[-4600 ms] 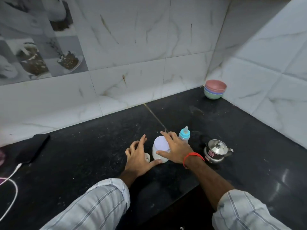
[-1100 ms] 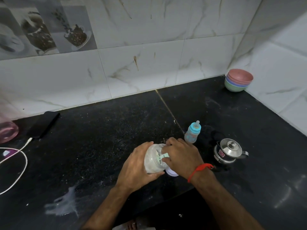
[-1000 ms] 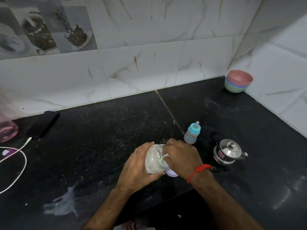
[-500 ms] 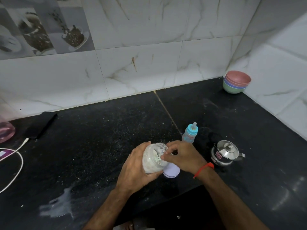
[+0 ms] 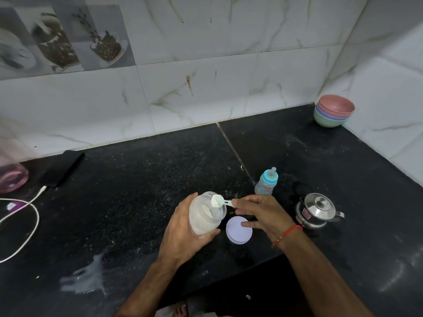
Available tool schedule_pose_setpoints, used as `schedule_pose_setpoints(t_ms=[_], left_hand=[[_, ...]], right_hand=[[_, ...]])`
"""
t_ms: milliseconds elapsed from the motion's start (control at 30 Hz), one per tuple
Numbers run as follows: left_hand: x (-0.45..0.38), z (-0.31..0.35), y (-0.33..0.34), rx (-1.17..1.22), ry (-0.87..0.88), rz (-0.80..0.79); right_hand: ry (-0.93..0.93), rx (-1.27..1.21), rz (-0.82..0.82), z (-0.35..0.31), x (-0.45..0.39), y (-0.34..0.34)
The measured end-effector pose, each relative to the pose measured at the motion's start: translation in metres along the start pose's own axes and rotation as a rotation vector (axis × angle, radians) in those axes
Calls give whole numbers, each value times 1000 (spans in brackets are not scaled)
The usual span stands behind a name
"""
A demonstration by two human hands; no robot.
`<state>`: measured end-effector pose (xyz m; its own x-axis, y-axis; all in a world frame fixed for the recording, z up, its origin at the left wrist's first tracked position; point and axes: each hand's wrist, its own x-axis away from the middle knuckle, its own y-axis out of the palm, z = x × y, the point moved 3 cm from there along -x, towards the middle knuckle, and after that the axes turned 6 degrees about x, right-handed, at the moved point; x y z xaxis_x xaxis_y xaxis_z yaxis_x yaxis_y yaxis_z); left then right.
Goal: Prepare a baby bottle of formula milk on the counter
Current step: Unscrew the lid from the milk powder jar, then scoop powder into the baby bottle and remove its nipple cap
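Observation:
My left hand (image 5: 183, 232) grips a clear formula jar (image 5: 203, 216) with white powder, tilted toward the right above the black counter (image 5: 137, 191). My right hand (image 5: 261, 213) pinches the handle of a small pale green scoop (image 5: 218, 200) whose bowl sits at the jar's open mouth, heaped with powder. The jar's lilac lid (image 5: 238, 229) lies flat on the counter under my right hand. A baby bottle (image 5: 266, 181) with a blue collar and teat stands upright just behind my right hand.
A small steel kettle (image 5: 317, 212) with its lid on stands right of my right hand. Stacked coloured bowls (image 5: 333, 110) sit in the far right corner. A phone (image 5: 63, 168) on a white cable (image 5: 20, 227) lies far left, beside a pink container (image 5: 11, 177). A white smear (image 5: 84, 277) marks the counter front left.
My right hand has drawn the scoop up out of the jar to its mouth, now filled with powder. The lid has come into fuller view beneath that hand.

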<state>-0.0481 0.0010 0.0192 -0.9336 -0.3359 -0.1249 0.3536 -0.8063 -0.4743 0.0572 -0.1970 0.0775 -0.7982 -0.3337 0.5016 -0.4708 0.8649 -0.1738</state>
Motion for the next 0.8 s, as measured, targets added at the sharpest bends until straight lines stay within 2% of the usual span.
schedule_pose_setpoints(t_ms=[133,333,500,600,700,800], left_hand=[[5,-10,-11,7,-64,65],[13,-24,-35,40,-129,165],[19,-31,-48,33,-156,205],[20,-34,-53,21,-167,215],[20,-35,-56,19,-171,214],[19,-34,-58,22,-170,214]], right_hand=[[-10,-84,52,3,-10,6],[-274,190,318,11,-33,22],[-332,322,348,27,-50,43],[-440,571,367,34,-53,54],[-706,969,450,39,-53,64],[-788,1097,534,43,-54,68]])
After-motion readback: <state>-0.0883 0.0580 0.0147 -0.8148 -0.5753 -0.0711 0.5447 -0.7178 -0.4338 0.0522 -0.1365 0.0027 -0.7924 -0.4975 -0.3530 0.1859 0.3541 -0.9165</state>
